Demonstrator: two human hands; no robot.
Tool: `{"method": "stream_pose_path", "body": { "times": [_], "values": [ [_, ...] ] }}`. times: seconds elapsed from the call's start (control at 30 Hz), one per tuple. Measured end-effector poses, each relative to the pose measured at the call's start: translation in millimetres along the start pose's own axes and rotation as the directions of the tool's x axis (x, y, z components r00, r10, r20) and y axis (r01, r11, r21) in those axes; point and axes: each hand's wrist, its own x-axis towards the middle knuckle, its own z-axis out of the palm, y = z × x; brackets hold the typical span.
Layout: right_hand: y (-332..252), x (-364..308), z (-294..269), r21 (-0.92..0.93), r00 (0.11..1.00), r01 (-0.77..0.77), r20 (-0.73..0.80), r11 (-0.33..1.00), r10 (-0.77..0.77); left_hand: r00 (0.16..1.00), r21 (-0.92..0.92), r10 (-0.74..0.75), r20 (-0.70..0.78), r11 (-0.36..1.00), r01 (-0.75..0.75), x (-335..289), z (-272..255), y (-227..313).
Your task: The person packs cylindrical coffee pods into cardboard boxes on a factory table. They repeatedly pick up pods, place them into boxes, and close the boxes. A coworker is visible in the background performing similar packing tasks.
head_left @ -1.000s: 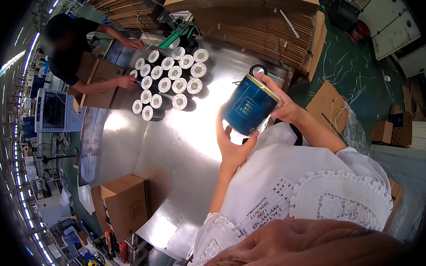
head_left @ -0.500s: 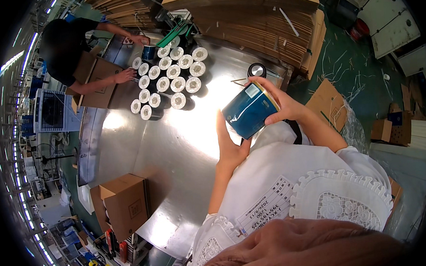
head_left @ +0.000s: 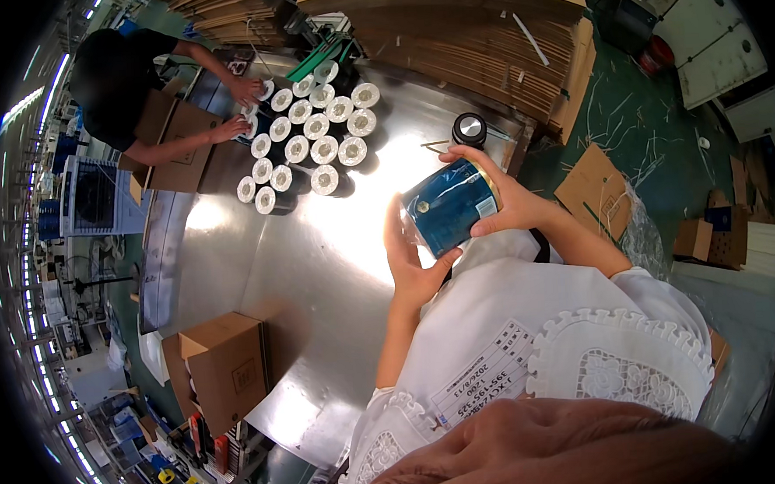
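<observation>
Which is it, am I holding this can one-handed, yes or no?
No, your left hand and right hand both hold the blue can.

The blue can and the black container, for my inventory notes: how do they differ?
The blue can is blue with a gold-toned edge; the black container is black with a silvery top. The can is tilted; the container stands upright. The left hand and right hand hold the can; the container rests on the metal table. Both are round.

1 blue can, approx 20 silver-topped cans, 1 blk-lidded container
</observation>
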Motion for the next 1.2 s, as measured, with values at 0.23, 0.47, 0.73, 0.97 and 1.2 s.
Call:
{"method": "stream_pose_path", "body": {
  "times": [0.23,0.47,0.73,0.97,1.2],
  "values": [
    [-12.3,-0.8,4.2,-0.076,0.967,0.252,-0.02,0.965,-0.254,0.993,0.124,-0.087,-0.082,0.988,0.097,-8.9,-3.2,-2.2],
    [-10.7,-9.6,1.7,-0.124,0.962,0.272,0.025,0.954,-0.271,0.978,0.105,-0.172,0.117,0.981,0.16,-5.2,-22.5,0.5],
    [-11.5,-12.6,-1.2,-0.199,0.957,0.289,0.049,0.936,-0.285,0.978,-0.044,-0.196,0.075,0.979,0.2,-3.4,-17.3,2.3],
    [-16.4,-11.7,-6.4,-0.332,0.941,0.321,0.006,0.887,-0.339,0.991,0.224,-0.108,-0.083,0.967,0.124,-8.8,-0.8,-6.7],
    [-56.2,1.6,-35.1,-0.76,0.645,0.5,0.008,0.414,-0.764,0.983,0.123,0.066,-0.174,0.991,-0.045,6.7,14.3,-5.0]
  ]
}}
